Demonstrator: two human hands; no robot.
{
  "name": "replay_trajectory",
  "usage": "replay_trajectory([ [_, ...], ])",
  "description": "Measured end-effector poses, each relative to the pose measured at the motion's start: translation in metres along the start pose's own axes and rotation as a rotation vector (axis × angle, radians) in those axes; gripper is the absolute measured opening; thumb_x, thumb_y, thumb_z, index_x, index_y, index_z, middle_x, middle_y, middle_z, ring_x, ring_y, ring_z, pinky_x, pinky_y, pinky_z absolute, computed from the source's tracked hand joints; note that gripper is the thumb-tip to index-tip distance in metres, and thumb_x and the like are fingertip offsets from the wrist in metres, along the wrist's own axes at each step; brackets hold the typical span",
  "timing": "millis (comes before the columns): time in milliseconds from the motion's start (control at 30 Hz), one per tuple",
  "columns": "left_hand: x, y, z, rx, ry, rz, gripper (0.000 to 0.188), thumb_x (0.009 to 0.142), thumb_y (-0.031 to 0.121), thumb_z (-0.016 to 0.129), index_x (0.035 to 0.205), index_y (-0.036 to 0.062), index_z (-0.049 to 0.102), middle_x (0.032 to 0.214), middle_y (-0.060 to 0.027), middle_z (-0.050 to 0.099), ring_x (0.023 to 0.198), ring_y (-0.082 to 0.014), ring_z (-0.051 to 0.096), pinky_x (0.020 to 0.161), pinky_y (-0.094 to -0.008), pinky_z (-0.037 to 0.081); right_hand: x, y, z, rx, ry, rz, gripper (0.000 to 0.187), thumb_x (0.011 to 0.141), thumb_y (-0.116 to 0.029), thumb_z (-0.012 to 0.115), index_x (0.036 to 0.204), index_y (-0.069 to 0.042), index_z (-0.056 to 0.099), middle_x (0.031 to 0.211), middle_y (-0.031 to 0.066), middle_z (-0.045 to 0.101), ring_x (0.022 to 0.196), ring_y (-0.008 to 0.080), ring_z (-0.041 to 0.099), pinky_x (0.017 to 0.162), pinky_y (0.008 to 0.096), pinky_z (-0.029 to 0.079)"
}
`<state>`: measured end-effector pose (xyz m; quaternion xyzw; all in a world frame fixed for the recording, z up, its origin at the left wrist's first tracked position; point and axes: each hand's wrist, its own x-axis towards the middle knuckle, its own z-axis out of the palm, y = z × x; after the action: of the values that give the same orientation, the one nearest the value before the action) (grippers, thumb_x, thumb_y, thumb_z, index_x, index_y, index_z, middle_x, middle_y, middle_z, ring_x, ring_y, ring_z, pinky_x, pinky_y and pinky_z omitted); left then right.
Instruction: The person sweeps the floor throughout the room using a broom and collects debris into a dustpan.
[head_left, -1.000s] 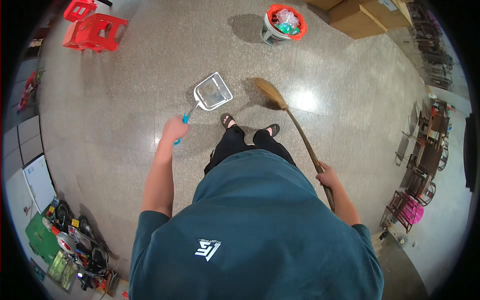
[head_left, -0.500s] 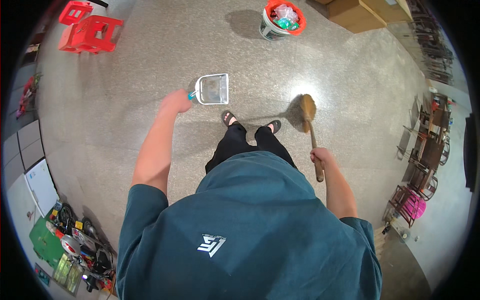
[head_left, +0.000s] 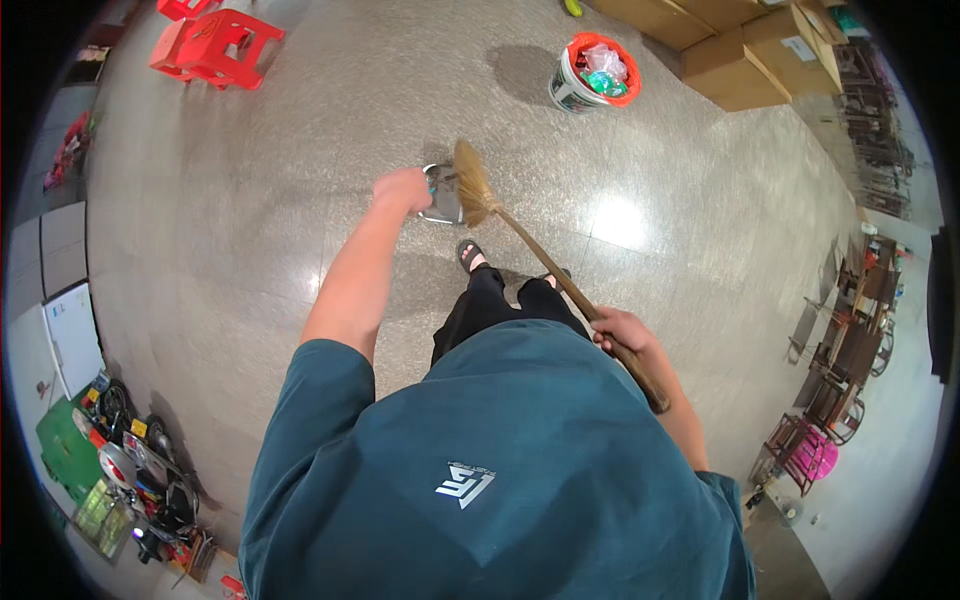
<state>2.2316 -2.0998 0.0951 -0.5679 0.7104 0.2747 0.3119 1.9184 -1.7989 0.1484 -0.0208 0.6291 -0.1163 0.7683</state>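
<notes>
At the person's eleven o'clock, I see a dustpan (head_left: 441,207) gripped by the left hand (head_left: 402,190); the right hand (head_left: 622,329) grasps a broom (head_left: 476,190), its bristles at the dustpan's edge. A tipped dustpan or hard flick could scatter dust toward the sandalled foot (head_left: 470,255).

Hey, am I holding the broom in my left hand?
No, your right hand grips the long-handled broom, while your left hand holds the dustpan.
</notes>
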Motion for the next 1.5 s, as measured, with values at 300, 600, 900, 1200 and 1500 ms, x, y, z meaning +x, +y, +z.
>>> replay_trajectory([
  [300,0.016,-0.023,0.004,0.005,0.018,0.001,0.031,0.071,0.015,0.057,0.100,0.0098,0.066,0.106,-0.0105,0.063,0.099,-0.0272,0.060,0.080,-0.0361,0.050,-0.082,0.016,-0.015,0.050,0.204,-0.051,0.049,0.082,-0.007,0.050,0.130,-0.009,0.039,0.062,-0.0005,0.049,0.045,0.0066,0.045,0.039,0.0223,0.037],
  [600,0.013,-0.040,-0.003,-0.090,0.029,0.022,0.031,0.071,0.019,0.060,0.099,0.0076,0.066,0.104,-0.0125,0.063,0.099,-0.0277,0.060,0.080,-0.0375,0.049,0.057,-0.004,-0.022,-0.241,0.529,-0.099,0.008,0.073,-0.005,0.052,0.076,0.002,0.051,0.059,0.0065,0.051,0.046,0.0141,0.051,0.043,0.0283,0.044],
  [900,0.035,-0.067,0.000,-0.054,-0.030,-0.023,0.032,0.068,0.019,0.063,0.098,0.0065,0.066,0.105,-0.0134,0.063,0.099,-0.0291,0.060,0.081,-0.0375,0.049,0.051,-0.050,0.019,-0.303,0.134,-0.096,0.017,0.075,-0.006,0.051,0.090,0.000,0.054,0.065,0.0045,0.053,0.049,0.0103,0.051,0.045,0.0213,0.040],
  [1200,0.021,-0.089,-0.001,-0.085,-0.082,0.037,0.029,0.069,0.016,0.059,0.095,0.0052,0.066,0.101,-0.0168,0.063,0.097,-0.0303,0.060,0.083,-0.0408,0.048,-0.028,-0.092,0.029,-0.276,0.084,-0.272,0.057,0.073,0.002,0.053,0.129,0.001,0.042,0.062,0.0046,0.054,0.047,0.0091,0.051,0.044,0.0221,0.042],
  [1500,-0.031,-0.129,0.055,-0.366,0.007,-0.117,0.023,0.067,0.015,0.058,0.084,0.0014,0.064,0.092,-0.0188,0.064,0.087,-0.0334,0.061,0.076,-0.0421,0.048,0.038,-0.247,0.008,-0.598,0.401,-0.460,0.061,0.068,-0.006,0.052,0.129,-0.002,0.042,0.061,0.0091,0.055,0.045,0.0166,0.054,0.043,0.0310,0.046],
])
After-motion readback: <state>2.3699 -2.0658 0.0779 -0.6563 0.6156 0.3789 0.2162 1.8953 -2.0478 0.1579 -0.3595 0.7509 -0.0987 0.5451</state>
